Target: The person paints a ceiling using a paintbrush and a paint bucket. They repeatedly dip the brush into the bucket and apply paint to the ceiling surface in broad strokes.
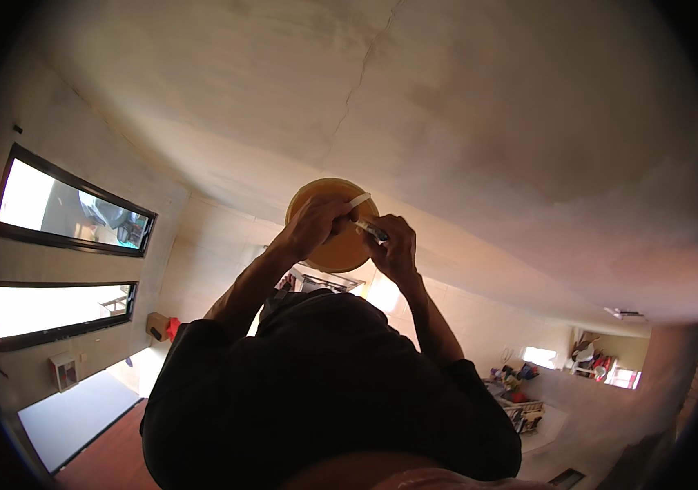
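Both hands are raised in front of a round yellow-brown disc or shallow bowl (pixel 328 260); whether it is hollow I cannot tell. My left hand (pixel 316 224) is closed, its fingers bent toward the middle of the round thing. A short white strip (pixel 359 199) sticks out beside those fingertips. Close by, my right hand (pixel 397 247) pinches a small, thin, stick-like thing (pixel 372 230), dark with pale marks, that points toward the left hand. The fingertips are small and shaded, so what the left hand holds is hidden.
A plain pale surface with a long crack (pixel 350 90) spans the top. At left are two dark-framed windows (pixel 71 242), a brown box (pixel 157 326) with something red, and a pale panel (pixel 79 416). Cluttered shelves (pixel 524 412) and a lit opening (pixel 610 359) lie at right.
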A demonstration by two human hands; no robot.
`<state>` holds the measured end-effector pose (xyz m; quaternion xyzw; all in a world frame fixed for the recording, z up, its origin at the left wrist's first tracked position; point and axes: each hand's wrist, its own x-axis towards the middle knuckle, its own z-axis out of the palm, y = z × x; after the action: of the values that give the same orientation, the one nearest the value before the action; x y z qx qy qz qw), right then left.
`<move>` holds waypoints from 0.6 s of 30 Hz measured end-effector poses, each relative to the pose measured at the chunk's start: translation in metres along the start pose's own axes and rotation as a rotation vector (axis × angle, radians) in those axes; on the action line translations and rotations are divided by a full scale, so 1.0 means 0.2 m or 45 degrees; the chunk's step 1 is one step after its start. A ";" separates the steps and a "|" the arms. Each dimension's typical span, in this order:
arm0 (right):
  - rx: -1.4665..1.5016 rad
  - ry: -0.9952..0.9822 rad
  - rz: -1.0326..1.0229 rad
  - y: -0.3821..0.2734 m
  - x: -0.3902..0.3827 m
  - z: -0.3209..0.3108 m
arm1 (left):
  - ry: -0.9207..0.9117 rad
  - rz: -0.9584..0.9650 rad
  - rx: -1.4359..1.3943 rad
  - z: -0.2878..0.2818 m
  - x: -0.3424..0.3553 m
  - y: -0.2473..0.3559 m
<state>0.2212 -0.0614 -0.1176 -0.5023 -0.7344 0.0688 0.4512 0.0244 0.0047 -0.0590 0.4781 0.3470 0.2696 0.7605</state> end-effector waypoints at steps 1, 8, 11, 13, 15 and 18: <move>-0.036 0.066 -0.092 0.01 0.02 0.01 | -0.009 0.030 0.020 0.00 0.00 0.00; -0.202 -0.047 0.019 -0.06 0.04 0.01 | 0.058 -0.089 0.015 0.02 -0.02 -0.02; -0.222 0.024 0.103 -0.08 0.02 -0.01 | 0.059 -0.044 -0.034 0.02 -0.01 -0.03; -0.178 -0.058 0.262 -0.08 0.01 -0.04 | 0.049 0.006 0.002 0.01 0.00 -0.04; -0.038 -0.146 0.408 -0.08 0.01 -0.04 | 0.010 0.014 -0.012 0.00 0.02 -0.04; 0.401 -0.342 0.788 -0.05 0.01 0.02 | 0.047 -0.003 0.007 0.00 0.04 -0.02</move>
<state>0.2120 -0.0637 -0.1134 -0.6115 -0.5810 0.3793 0.3803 0.0290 0.0088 -0.0650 0.4746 0.3625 0.2764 0.7529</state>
